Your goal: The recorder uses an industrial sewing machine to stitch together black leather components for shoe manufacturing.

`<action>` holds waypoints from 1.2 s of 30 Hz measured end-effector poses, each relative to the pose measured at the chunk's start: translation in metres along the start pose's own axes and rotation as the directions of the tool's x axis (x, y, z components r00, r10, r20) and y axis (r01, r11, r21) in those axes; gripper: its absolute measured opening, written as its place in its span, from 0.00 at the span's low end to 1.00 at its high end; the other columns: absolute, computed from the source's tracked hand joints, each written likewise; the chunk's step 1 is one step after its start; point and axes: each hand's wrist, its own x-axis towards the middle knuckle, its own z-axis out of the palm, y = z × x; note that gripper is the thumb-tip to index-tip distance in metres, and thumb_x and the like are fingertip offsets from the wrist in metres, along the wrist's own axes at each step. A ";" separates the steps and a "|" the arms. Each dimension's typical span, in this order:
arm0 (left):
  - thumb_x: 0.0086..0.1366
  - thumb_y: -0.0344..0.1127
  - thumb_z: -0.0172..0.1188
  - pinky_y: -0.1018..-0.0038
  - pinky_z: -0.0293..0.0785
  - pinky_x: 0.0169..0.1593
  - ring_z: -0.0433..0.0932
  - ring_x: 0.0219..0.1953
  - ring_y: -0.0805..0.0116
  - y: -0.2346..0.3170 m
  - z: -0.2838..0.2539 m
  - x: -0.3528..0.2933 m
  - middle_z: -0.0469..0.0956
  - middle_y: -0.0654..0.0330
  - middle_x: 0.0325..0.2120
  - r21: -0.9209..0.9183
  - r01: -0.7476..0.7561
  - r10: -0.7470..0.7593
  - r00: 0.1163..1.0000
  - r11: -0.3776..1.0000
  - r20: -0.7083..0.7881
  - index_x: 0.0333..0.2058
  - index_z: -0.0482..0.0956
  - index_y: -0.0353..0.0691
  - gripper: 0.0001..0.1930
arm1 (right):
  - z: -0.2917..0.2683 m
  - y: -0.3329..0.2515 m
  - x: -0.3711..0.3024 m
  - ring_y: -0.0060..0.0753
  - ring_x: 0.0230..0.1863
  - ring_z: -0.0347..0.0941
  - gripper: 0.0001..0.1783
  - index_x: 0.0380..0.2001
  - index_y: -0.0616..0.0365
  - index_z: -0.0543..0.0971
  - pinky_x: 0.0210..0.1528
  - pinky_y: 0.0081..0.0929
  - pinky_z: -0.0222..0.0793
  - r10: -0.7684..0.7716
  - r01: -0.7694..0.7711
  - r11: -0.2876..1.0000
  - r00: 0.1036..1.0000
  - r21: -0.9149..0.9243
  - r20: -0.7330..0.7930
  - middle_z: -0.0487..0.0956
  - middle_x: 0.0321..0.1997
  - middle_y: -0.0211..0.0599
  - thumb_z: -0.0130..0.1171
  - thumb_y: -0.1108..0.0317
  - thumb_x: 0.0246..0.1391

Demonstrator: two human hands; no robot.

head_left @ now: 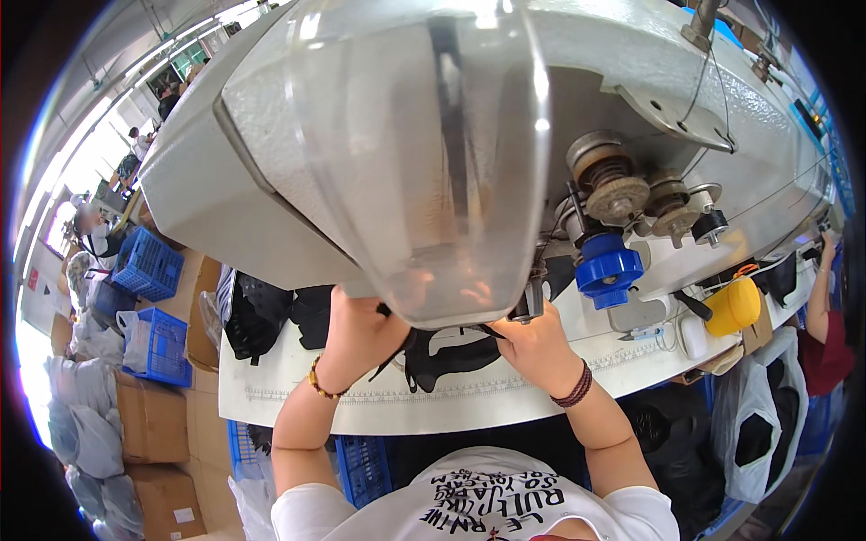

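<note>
Beneath a large pale grey sewing machine (257, 203), a black fabric piece (444, 362) with strap-like parts lies on the white table (307, 408). At its left side my left hand (365, 326) is closed on the black material, with some fingers hidden under the machine head. My right hand (538, 343) pinches the opposite side, close to the machine's needle area. A clear plastic guard (424, 234) hangs in front and covers the needle and part of my fingers. To the right of the guard sits a blue knob (610, 272) below metal thread tension discs (621, 194).
Black pieces (253, 311) lie at the table's left end. Toward the right are a yellow cylinder (732, 307) and small white scissors-like tools (642, 334). Blue crates (161, 347) and cardboard boxes (152, 419) stand on the left floor. A co-worker's arm (819, 293) shows far right.
</note>
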 end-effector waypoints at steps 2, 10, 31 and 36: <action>0.47 0.23 0.57 0.73 0.70 0.40 0.76 0.36 0.63 0.003 0.001 -0.006 0.76 0.59 0.30 0.296 -0.148 0.119 0.986 0.943 0.115 0.35 0.77 0.38 0.12 | -0.001 0.001 0.000 0.43 0.40 0.72 0.18 0.31 0.56 0.78 0.44 0.36 0.65 0.017 -0.017 1.000 1.000 0.017 0.018 0.76 0.40 0.37 0.54 0.80 0.30; 0.43 0.25 0.59 0.67 0.68 0.45 0.73 0.44 0.63 0.004 0.004 -0.013 0.74 0.61 0.35 0.573 -0.399 0.295 0.916 0.716 0.270 0.36 0.76 0.40 0.16 | -0.011 0.006 0.004 0.43 0.44 0.69 0.21 0.34 0.54 0.78 0.46 0.36 0.65 0.013 -0.018 0.999 0.993 0.046 0.119 0.75 0.42 0.35 0.54 0.80 0.29; 0.37 0.23 0.56 0.74 0.72 0.35 0.73 0.39 0.62 0.025 0.034 -0.012 0.72 0.56 0.36 0.651 -0.308 0.315 0.943 0.693 0.112 0.37 0.74 0.32 0.21 | -0.001 0.066 -0.001 0.46 0.48 0.66 0.24 0.42 0.64 0.70 0.52 0.35 0.57 0.012 -0.041 0.978 0.990 0.205 0.139 0.72 0.45 0.46 0.60 0.68 0.38; 0.38 0.24 0.56 0.73 0.72 0.36 0.72 0.41 0.63 0.026 0.042 -0.015 0.72 0.59 0.35 0.687 -0.197 0.209 0.976 0.699 0.067 0.34 0.75 0.34 0.18 | 0.000 0.065 0.013 0.40 0.44 0.68 0.20 0.39 0.62 0.72 0.49 0.31 0.61 0.158 -0.214 0.844 0.976 0.492 0.153 0.73 0.42 0.43 0.58 0.68 0.39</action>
